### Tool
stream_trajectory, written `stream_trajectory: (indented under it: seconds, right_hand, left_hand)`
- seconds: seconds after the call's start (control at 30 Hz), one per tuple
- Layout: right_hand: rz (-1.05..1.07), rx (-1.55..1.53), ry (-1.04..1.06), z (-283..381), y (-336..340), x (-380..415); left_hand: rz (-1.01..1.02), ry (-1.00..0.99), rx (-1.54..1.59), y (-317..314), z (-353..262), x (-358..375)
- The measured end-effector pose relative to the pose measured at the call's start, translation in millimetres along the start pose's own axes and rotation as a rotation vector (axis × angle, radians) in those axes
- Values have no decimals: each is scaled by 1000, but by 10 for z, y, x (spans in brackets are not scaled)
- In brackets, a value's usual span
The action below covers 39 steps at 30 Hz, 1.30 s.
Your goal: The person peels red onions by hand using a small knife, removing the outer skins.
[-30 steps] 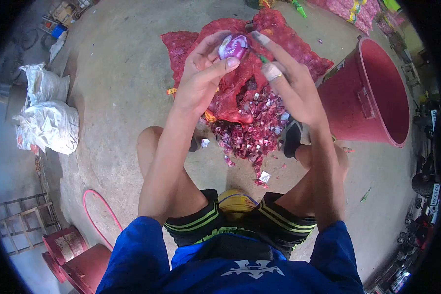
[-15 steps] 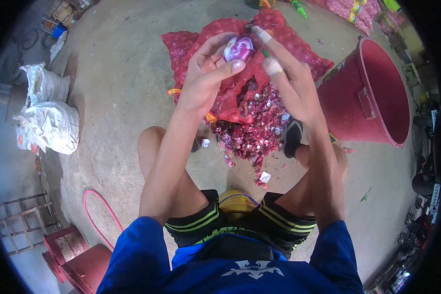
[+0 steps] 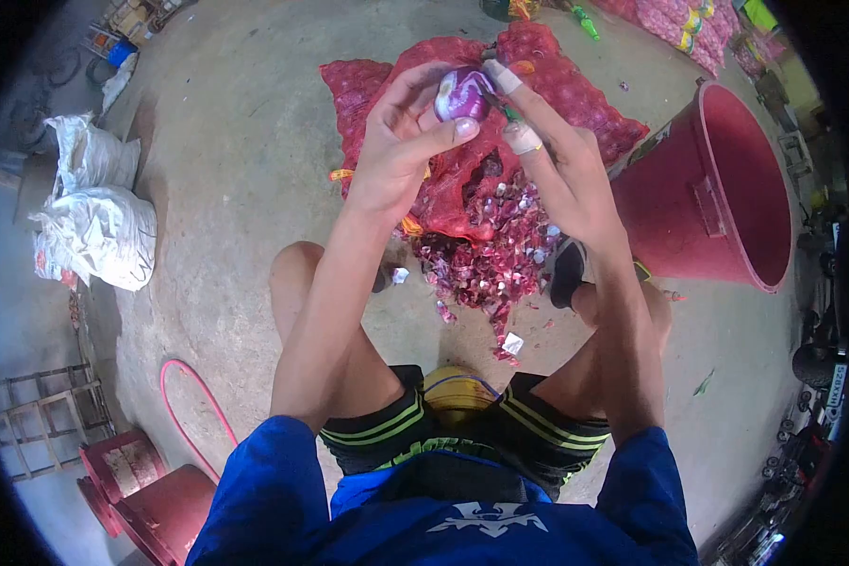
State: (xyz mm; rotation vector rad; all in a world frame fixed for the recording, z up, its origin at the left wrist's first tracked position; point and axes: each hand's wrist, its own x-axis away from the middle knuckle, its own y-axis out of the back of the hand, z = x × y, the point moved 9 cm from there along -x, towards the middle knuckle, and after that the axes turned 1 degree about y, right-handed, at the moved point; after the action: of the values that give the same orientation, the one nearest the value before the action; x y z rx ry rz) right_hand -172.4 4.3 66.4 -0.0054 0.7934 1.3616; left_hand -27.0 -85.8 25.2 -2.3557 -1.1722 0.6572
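Observation:
My left hand (image 3: 401, 132) is wrapped round a red onion (image 3: 462, 95), its thumb pressed along the lower side. The onion is partly peeled, with pale and purple layers showing. Close to its right side is my right hand (image 3: 561, 156), with pale wrapping on the thumb and index finger. Between those fingers is a small green-handled knife (image 3: 510, 113), mostly hidden by them. A strip of skin stands off the onion's right edge. Beneath both hands are red mesh sacks of onions (image 3: 439, 193) and a heap of onion skins (image 3: 486, 274).
A large red tub (image 3: 670, 208) stands to the right. White sacks (image 3: 108, 231) are at the left, and red containers (image 3: 165, 505) with a pink hose (image 3: 165, 377) lie lower left. More pink mesh sacks (image 3: 674, 28) sit at the far right.
My right hand has come slightly closer to the onion, and its index fingertip now meets the onion's right edge. A strip of skin now lifts there. The view has shifted slightly.

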Motion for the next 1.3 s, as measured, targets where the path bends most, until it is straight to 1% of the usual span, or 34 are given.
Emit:
stream_trajectory:
  seconds: [0.07, 0.2, 0.27, 0.3, 0.37, 0.4, 0.47, 0.5, 0.53, 0.57, 0.6, 0.67, 0.7, 0.73, 0.77, 0.8, 0.83, 0.87, 0.9, 0.93, 1.03, 1.17, 1.23, 1.27, 1.3]
  right_hand:
    - [-38, 28, 63, 12, 1, -3]
    - [-31, 79, 23, 36, 19, -21]
    - [-15, 118, -90, -14, 48, -32]
    - [-15, 119, -92, -28, 55, -28]
    - [-79, 1, -347, -321, 96, 1]
    - [-113, 1, -210, -271, 82, -65]
    - [-117, -16, -228, -343, 111, -32]
    - [-117, -37, -244, -361, 113, -28]
    - [-118, -38, -244, -407, 136, -38]
    - [-88, 1, -329, -555, 162, -22]
    - [-59, 41, -417, -652, 193, 7]
    - [-41, 45, -434, -687, 245, 42]
    - [-18, 45, -451, -671, 227, 45]
    - [-14, 42, -450, -629, 219, 55]
    - [-28, -19, -313, -457, 219, 28]
    - [-42, -80, -178, -277, 230, 7]
    - [-40, -81, -178, -218, 245, 3]
    - [38, -29, -104, -94, 205, -11]
    - [114, 23, -31, -4, 145, -8]
    - [84, 78, 21, 6, 118, -5]
    - [105, 148, 70, 11, 74, -2]
    - [102, 180, 51, 7, 44, -11]
    - [58, 243, 95, 28, 69, -16]
    - [58, 243, 94, 17, 73, -18]
    - [47, 238, 36, -45, 93, -25]
  left_hand:
    - [-16, -14, -35, 10, -13, 3]
    - [-18, -21, -50, 24, -39, 1]
    - [-4, -23, -68, 6, -60, -1]
    - [-4, -21, -66, 5, -61, 1]
    - [67, -8, -56, -52, -72, 17]
    - [69, -8, -54, -38, -50, 4]
    - [132, -94, -224, -71, -67, -7]
    - [132, -92, -223, -81, -78, 6]
    - [138, -40, -115, -89, -57, 16]
    - [148, 14, -7, -108, -35, 20]
    - [152, 15, -5, -129, -50, 18]
    - [141, 164, 226, -148, 29, 26]
    - [139, 164, 225, -138, 43, 22]
    - [107, 101, 107, -96, 20, 2]
    - [75, 36, -11, -51, -20, -14]
    - [71, 35, -11, -38, -25, -17]
    - [62, -6, -128, -25, -60, -20]
    - [54, -44, -243, -21, -90, -20]
    - [54, -41, -243, -29, -91, -16]
    - [52, -68, -273, -41, -119, -10]
    - [46, -102, -324, -56, -127, -14]
    - [64, -119, -368, -41, -96, -33]
    - [71, -102, -369, -39, -79, -35]
    - [77, -89, -371, -40, -67, -36]
    - [77, -89, -371, -47, -69, -31]
